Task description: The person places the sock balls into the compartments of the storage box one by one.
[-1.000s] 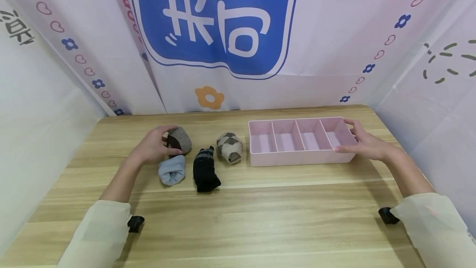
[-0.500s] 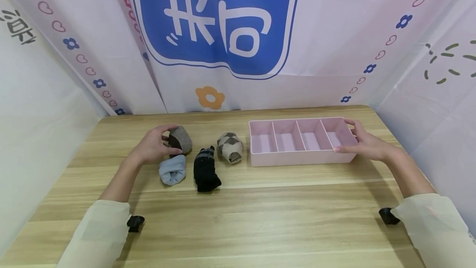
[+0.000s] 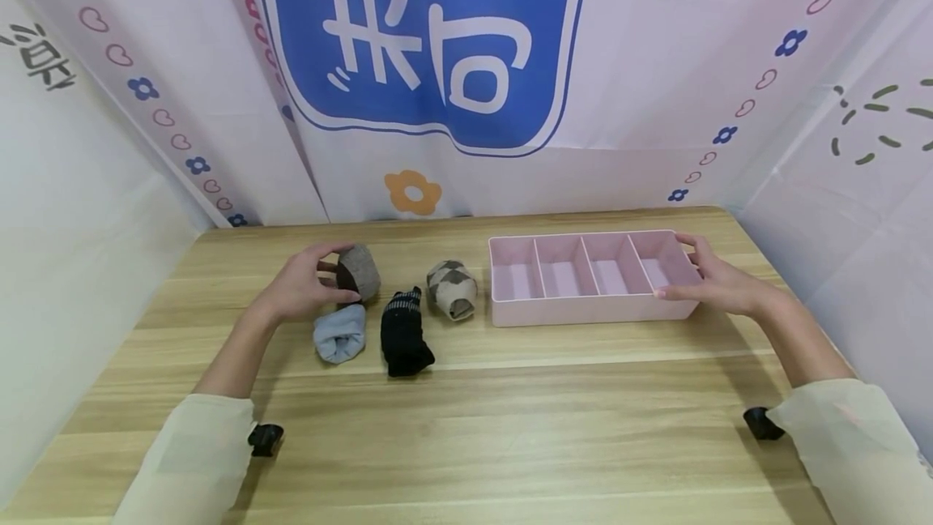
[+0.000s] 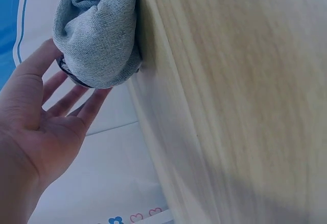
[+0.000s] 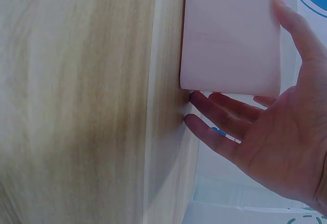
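My left hand [image 3: 299, 286] pinches a rolled grey-and-brown sock [image 3: 362, 272] between thumb and fingers at the left of the table. Just in front of it lies a rolled light blue-grey sock [image 3: 341, 335]; in the left wrist view this bundle [image 4: 102, 35] largely hides the held one. To the right are a folded black sock [image 3: 405, 339] and a rolled beige argyle sock [image 3: 450, 288]. With thumb on the front wall and fingers at the far side, my right hand [image 3: 714, 278] grips the right end of a pink divided box [image 3: 564, 312]. Its several compartments hold nothing.
The wooden table [image 3: 496, 428] stretches out in front of the socks and box. A printed cloth [image 3: 627, 104] hangs behind its far edge, and white cloth walls stand at both sides.
The grey-and-brown sock has tipped slightly and shifted a little right and away with my left hand. My right hand, the box and the other socks stay in place.
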The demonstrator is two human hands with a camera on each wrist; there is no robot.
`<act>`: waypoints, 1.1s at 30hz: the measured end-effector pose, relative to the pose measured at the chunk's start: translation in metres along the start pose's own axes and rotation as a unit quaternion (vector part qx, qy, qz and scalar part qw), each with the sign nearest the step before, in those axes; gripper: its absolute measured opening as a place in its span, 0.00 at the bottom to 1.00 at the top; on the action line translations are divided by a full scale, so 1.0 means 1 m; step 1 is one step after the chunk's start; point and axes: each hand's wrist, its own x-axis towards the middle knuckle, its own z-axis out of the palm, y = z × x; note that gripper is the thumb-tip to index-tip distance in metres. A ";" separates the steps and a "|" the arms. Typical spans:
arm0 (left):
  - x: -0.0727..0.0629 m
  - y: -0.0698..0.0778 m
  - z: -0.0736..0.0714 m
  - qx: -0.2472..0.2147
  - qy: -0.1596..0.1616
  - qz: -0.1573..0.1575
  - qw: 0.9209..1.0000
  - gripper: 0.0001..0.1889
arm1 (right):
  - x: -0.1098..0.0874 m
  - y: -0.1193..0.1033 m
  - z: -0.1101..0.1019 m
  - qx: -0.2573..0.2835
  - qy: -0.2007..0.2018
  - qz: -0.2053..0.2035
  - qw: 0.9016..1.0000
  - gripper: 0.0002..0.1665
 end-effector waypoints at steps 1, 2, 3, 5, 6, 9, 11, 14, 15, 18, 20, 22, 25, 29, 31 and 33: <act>0.000 0.000 0.000 -0.004 0.000 0.002 1.000 0.43 | 0.000 0.000 0.000 0.000 0.000 0.000 1.000 0.66; 0.000 0.000 0.000 -0.006 0.001 0.003 1.000 0.43 | 0.000 -0.001 0.000 0.000 -0.001 0.000 1.000 0.66; 0.000 0.001 0.000 -0.009 0.001 0.005 1.000 0.43 | 0.000 -0.001 0.000 0.000 -0.001 0.001 1.000 0.66; 0.000 0.002 0.001 -0.019 0.002 0.009 1.000 0.44 | 0.000 -0.001 0.000 0.001 -0.002 0.002 1.000 0.66; 0.000 0.003 0.001 -0.025 0.002 0.011 1.000 0.44 | 0.000 0.000 0.000 0.002 -0.002 0.002 1.000 0.66; 0.001 0.006 0.002 -0.046 0.002 0.018 0.999 0.44 | 0.000 0.001 0.000 0.002 -0.002 0.004 1.000 0.66; 0.001 0.010 0.002 -0.055 0.002 0.024 0.998 0.44 | 0.000 0.001 0.000 0.000 -0.002 0.005 1.000 0.66; 0.001 0.017 0.002 -0.057 0.000 0.033 0.998 0.45 | 0.000 0.001 0.000 -0.002 -0.002 0.007 1.000 0.67; 0.001 0.019 0.003 -0.058 0.000 0.036 0.998 0.45 | 0.000 0.001 0.000 -0.003 -0.002 0.007 1.000 0.67; 0.001 0.024 0.004 -0.060 0.000 0.045 0.997 0.45 | -0.001 0.000 0.000 -0.005 -0.002 0.007 1.000 0.67; 0.002 0.027 0.005 -0.061 0.001 0.050 0.997 0.44 | -0.001 0.000 0.000 -0.005 -0.002 0.007 1.000 0.67; 0.004 0.029 0.006 -0.060 0.001 0.058 0.996 0.44 | -0.001 0.000 0.000 -0.005 -0.002 0.007 1.000 0.67; 0.006 0.033 0.008 -0.054 0.003 0.075 0.996 0.44 | 0.000 0.000 0.000 -0.005 -0.001 0.006 1.000 0.67; 0.010 0.038 0.011 -0.053 0.001 0.093 0.994 0.44 | 0.000 0.002 0.000 -0.006 0.000 0.005 1.000 0.66; 0.012 0.041 0.013 -0.053 -0.002 0.099 0.994 0.45 | 0.000 0.003 0.000 -0.006 0.000 0.006 1.000 0.67; 0.014 0.045 0.015 -0.052 -0.007 0.105 0.993 0.45 | 0.000 0.003 0.000 -0.005 0.000 0.007 1.000 0.67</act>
